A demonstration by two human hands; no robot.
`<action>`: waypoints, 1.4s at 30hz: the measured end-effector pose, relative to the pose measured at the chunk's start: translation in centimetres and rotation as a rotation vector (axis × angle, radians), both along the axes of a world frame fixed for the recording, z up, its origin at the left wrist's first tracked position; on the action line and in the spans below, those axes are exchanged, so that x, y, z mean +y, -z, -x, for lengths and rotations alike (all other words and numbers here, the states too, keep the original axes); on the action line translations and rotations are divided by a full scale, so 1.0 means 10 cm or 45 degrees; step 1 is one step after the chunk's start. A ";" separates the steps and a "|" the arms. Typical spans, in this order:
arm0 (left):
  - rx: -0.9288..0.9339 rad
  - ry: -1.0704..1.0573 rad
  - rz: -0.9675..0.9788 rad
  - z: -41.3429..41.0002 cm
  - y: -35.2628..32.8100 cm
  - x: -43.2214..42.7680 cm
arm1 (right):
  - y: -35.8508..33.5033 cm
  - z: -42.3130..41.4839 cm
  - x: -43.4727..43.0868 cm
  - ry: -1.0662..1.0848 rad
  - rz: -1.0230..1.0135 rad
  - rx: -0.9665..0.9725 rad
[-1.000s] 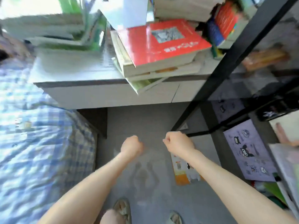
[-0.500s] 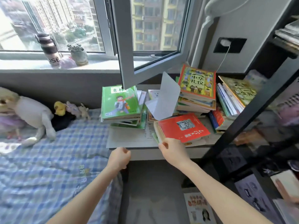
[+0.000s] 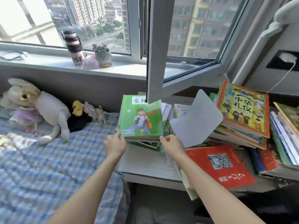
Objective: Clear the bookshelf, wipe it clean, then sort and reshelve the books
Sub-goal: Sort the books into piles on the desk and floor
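Bed (image 3: 40, 159) w/ plush toy (image 3: 38, 109) at frame left. Centre: left hand (image 3: 115, 143) fingers pinch the lower-left corner of the green book pile (image 3: 140, 118) on the desk (image 3: 153, 179); right hand (image 3: 174, 145) fingers curl on its lower-right corner. Red book (image 3: 218, 165) lower right.

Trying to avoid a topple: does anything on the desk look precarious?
Yes. The red book and the pale books under it jut past the front edge of the desk, partly unsupported. The left hand and right hand hold the green stack.
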State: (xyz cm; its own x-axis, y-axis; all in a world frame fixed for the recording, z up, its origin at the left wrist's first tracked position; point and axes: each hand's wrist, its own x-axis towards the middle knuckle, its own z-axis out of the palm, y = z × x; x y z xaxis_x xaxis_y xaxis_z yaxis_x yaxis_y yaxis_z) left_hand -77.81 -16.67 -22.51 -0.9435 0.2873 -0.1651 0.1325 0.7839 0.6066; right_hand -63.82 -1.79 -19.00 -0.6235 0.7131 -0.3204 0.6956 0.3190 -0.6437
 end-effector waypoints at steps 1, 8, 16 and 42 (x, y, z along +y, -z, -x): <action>-0.007 0.031 0.059 0.06 0.02 0.05 | 0.05 0.14 0.08 0.002 0.009 -0.036; 0.109 0.204 0.284 0.39 0.15 0.37 | 0.35 0.82 0.44 0.079 0.097 -0.134; 0.044 0.299 -0.068 0.50 0.13 0.26 | 0.57 0.55 0.66 0.274 -0.027 -0.173; -0.113 0.348 -0.157 0.67 0.15 0.19 | 0.19 0.12 0.57 0.593 0.645 0.032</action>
State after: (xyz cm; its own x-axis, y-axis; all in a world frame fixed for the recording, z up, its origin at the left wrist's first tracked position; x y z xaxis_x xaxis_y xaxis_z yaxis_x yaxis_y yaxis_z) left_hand -84.51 -14.78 -23.99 -0.8117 0.5516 -0.1918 0.2704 0.6461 0.7137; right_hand -65.06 3.87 -20.94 -0.3000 0.6748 -0.6743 0.6699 -0.3541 -0.6525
